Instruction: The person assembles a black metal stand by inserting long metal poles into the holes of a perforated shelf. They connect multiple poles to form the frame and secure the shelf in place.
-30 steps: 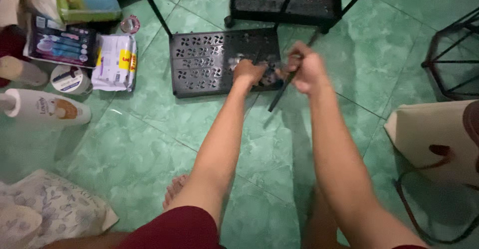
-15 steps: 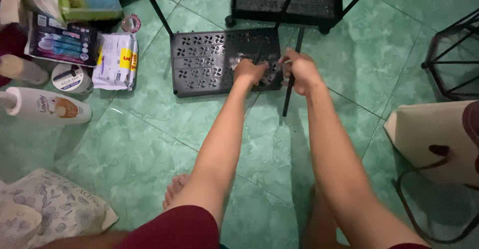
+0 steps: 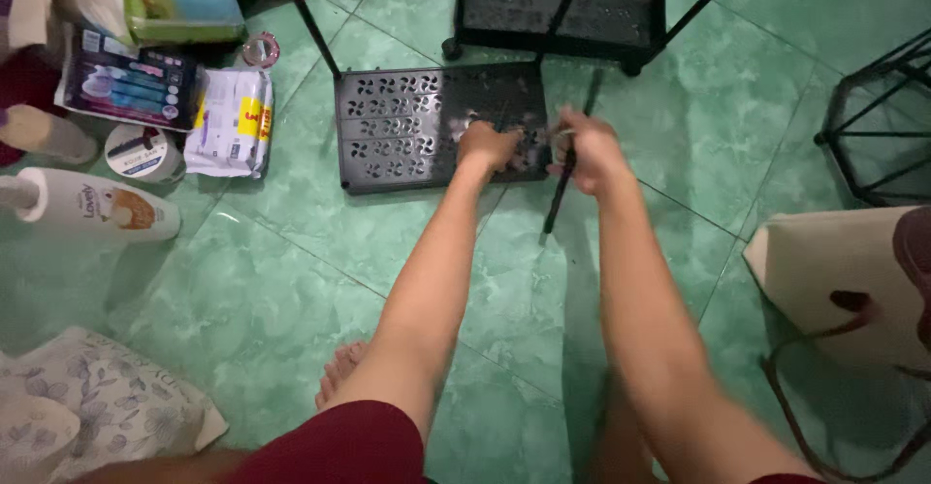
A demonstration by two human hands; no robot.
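A black perforated plastic shelf tray lies flat on the green tiled floor. My left hand rests closed on the tray's near right corner. My right hand grips a thin black rod that stands nearly upright beside that corner, its lower end close to the floor. Both hands are blurred, so the exact finger hold is unclear. A black shelf rack on castors stands just beyond the tray.
At the left lie a white lotion bottle, a round tub, a white pack and a dark box. A black wire frame and a beige bag are at the right. My bare foot is below.
The rod in my right hand has swung from a slant to nearly upright, and both hands have stayed at the tray's right corner.
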